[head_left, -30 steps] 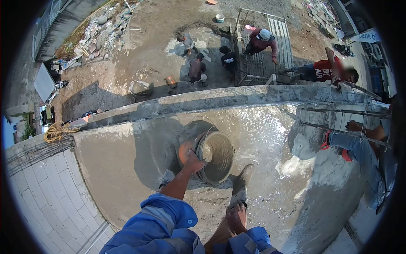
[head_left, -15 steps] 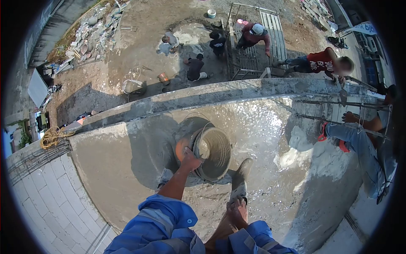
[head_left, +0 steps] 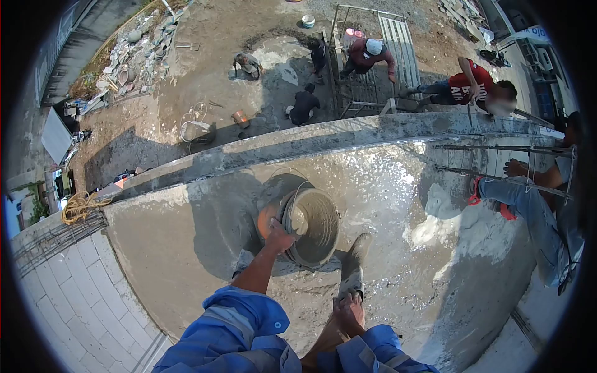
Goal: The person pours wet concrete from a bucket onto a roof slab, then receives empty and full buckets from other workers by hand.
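My left hand reaches down to a stack of buckets standing in wet cement. Its fingers are closed over the near left rim of the cement-coated bucket, beside an orange bucket partly hidden behind it. Grey residue coats the bucket's inside, and its thin wire handle stands up at the back. Lower down, my right hand rests on my leg near the top of a muddy boot. The fingers of that hand lie spread, with nothing seen in them.
Wet cement surrounds the boots. Beyond runs a concrete ledge, with a drop to ground where people work. At right, a seated person's leg is near a rebar frame. A yellow rope lies left; a person in red stands on scaffolding.
My hands and the buckets stay put. Below, the crouching workers have shifted position. The person in red has drawn an arm up from the ledge, holding a tool.
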A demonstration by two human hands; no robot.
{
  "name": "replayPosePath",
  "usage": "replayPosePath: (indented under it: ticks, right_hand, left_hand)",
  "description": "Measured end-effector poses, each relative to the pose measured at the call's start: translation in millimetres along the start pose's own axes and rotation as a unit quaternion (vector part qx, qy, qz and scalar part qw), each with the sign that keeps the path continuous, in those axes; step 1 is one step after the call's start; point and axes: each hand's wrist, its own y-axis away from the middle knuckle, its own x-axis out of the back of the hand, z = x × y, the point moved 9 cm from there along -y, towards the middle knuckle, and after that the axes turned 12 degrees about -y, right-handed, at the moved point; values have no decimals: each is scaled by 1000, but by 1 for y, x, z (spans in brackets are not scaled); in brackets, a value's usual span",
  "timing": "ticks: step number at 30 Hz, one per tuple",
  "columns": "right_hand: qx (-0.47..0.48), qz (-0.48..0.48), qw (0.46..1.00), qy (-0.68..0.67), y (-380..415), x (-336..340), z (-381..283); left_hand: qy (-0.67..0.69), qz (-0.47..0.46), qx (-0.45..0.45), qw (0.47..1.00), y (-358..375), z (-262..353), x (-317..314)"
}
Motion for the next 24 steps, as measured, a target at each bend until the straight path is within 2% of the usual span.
replayPosePath:
  ticks: [6,13,18,21,24]
  right_hand:
    - [-31,-24,999,-22,3,3,-5]
    - [32,27,999,-26,0,11,-14]
    - [47,45,998,25,1,1,-3]
    - [19,16,1000,19,1,1,-2]
    - [42,19,999,0,1,2,-3]
  left_hand:
    - [29,1,6,1000,7,4,4]
    - [33,13,-5,999,-1,-2,3]
    - [46,7,3,999,-3,-3,0]
    - [12,-3,16,1000,-8,-3,-4]
    - [9,6,14,1000,-7,0,-3]
